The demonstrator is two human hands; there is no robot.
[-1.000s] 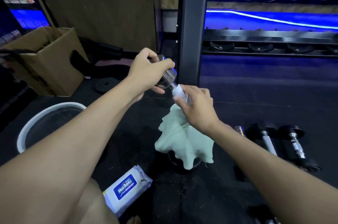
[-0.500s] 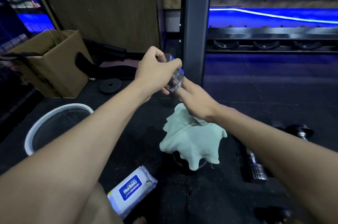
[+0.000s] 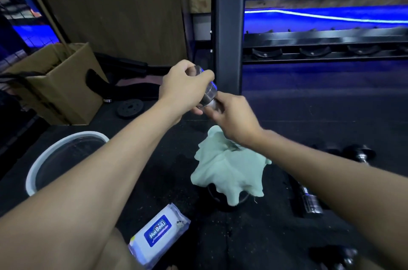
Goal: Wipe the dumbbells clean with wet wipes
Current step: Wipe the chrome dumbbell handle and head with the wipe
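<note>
My left hand (image 3: 184, 88) grips the shiny upper end of a dumbbell (image 3: 209, 92) that stands tilted in mid-view. My right hand (image 3: 234, 117) is wrapped round the bar just below that end; any wipe in it is hidden by my fingers. A pale green cloth (image 3: 227, 170) drapes over the dumbbell's lower part, and its dark bottom end (image 3: 218, 198) rests on the floor. A white and blue pack of wet wipes (image 3: 159, 234) lies on the floor near my knee. Other dumbbells (image 3: 362, 153) lie on the floor at the right.
A white-rimmed basin (image 3: 66, 144) sits at the left, with a cardboard box (image 3: 59, 84) behind it. A dark rack post (image 3: 228, 27) rises just behind my hands, with a rack shelf (image 3: 324, 38) to its right. A small weight plate (image 3: 130, 107) lies on the black rubber floor.
My right hand slid up the bar from the cloth to just under the top end, covering the white wipe that showed a second ago. My left hand kept its grip.
</note>
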